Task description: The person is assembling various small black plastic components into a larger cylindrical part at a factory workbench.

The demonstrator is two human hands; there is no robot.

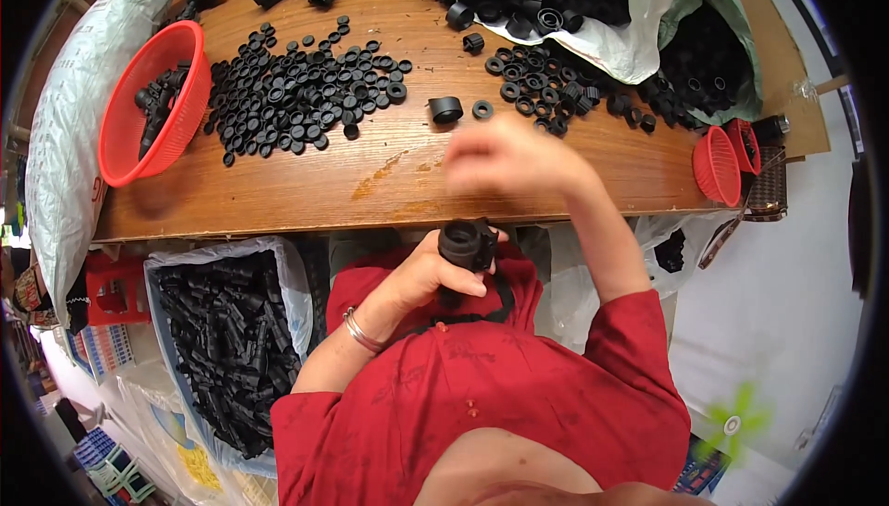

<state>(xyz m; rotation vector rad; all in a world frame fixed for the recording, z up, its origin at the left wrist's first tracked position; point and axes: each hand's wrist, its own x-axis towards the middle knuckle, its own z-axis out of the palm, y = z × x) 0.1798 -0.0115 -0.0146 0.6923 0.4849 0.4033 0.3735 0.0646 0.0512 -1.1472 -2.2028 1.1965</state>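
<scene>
My left hand (433, 270), with a metal bangle on its wrist, is closed around a black plastic tube-shaped part (468, 243) just below the table edge. The part's round open end faces up; its lower end is hidden by my fingers and lap. Motion smears my right hand (505, 162) over the table, so its fingers cannot be read. Close beyond it are a short wide black cylinder (445, 110) and a black ring (482, 110). Many small black round caps (296, 94) lie spread to the left, and a pile of black rings (542, 80) lies to the right.
A red basket (193, 136) with black parts stands at the left, beside a long white sack (93, 71). At the far right are open bags (639, 43) of black pieces and small red baskets (718, 168). A lined bin (296, 293) of black parts sits below the table.
</scene>
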